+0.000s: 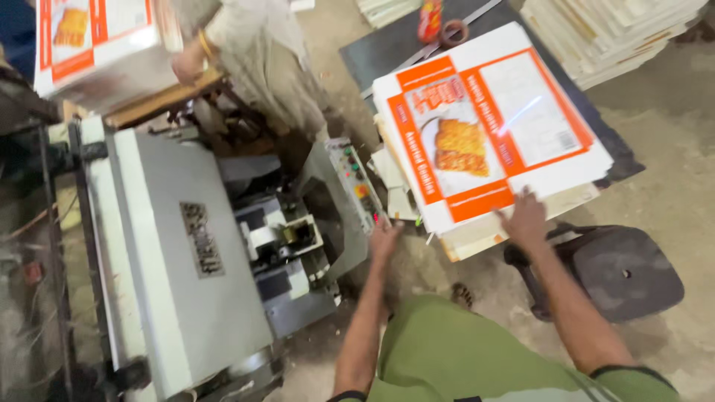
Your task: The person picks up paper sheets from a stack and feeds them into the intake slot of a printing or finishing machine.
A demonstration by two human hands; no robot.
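Right hand point(526, 217) is lying flat, fingers spread, on the near edge of the stack of printed orange-and-white carton sheets point(488, 126), sitting upper right of centre on a dark desk point(387, 52). Left hand point(384, 237) is hanging loosely open, empty, by the grey machine's control panel point(356, 182).

Grey machine point(186, 298), black stool point(625, 272), white sheet stacks point(611, 33).

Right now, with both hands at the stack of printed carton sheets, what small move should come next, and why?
Probably curl the right hand under the top sheet's near edge. It lies flat on the orange and white carton stack at its near edge, gripping nothing, while the left hand sits at the stack's near left corner beside the machine's control panel, placed to steady it.
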